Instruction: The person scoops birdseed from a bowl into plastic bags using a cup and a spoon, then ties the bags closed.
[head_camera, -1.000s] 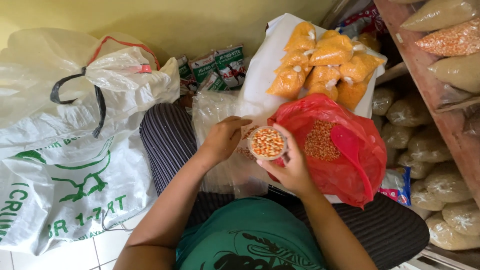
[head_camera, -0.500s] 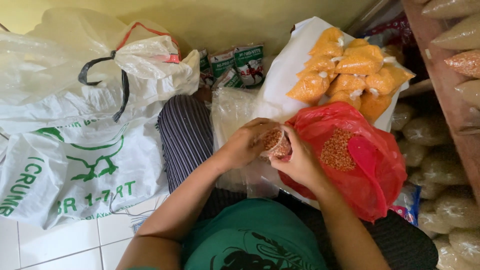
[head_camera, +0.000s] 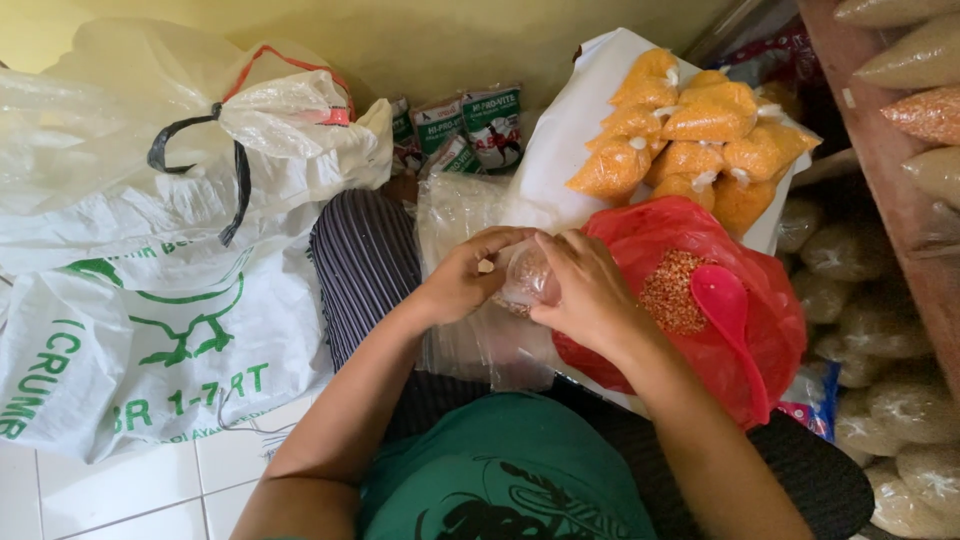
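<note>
Both hands close around a small clear plastic bag of orange-brown grain (head_camera: 527, 280) at picture centre: left hand (head_camera: 465, 275) at its nine o'clock, right hand (head_camera: 590, 290) at its three o'clock. A red plastic bag of grain (head_camera: 690, 300) with a pink plastic scoop (head_camera: 725, 300) lies at three o'clock.

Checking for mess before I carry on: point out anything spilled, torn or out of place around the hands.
Nothing stands out. Both hands, left hand and right hand, close a small clear bag of grain between them. The red bag lies open with its pink scoop resting inside, and no loose grain shows on the lap or floor.
</note>
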